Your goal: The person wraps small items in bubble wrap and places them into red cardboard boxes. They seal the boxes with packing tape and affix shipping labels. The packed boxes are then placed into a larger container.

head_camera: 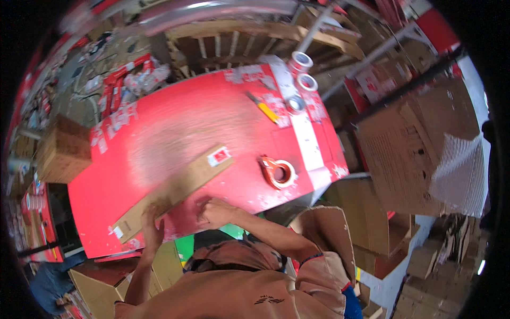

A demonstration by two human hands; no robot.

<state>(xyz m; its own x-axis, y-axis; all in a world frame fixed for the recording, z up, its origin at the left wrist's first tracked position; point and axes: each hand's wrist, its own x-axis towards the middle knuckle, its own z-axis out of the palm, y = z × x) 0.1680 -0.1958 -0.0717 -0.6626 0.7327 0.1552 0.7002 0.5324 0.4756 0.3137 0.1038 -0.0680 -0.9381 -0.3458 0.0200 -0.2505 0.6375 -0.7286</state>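
A long, narrow cardboard box (175, 189) lies aslant on the red tabletop (191, 115), with a red and white label at its far end. My left hand (152, 229) rests against the box's near left part, fingers over its edge. Whether it grips the box I cannot tell. My right hand (213, 212) is curled at the table's near edge, below the box and apart from it; its fingertips are not clear. A tape dispenser with a roll (277, 172) lies to the right. A yellow utility knife (263, 107) lies farther back.
Tape rolls (307, 82) stand at the table's back right, beside a white strip (305, 131). A cardboard box (65, 149) is by the left edge. Large cartons (402, 155) and bubble wrap (458, 175) stand at right. Open cartons (107, 283) are below the near edge.
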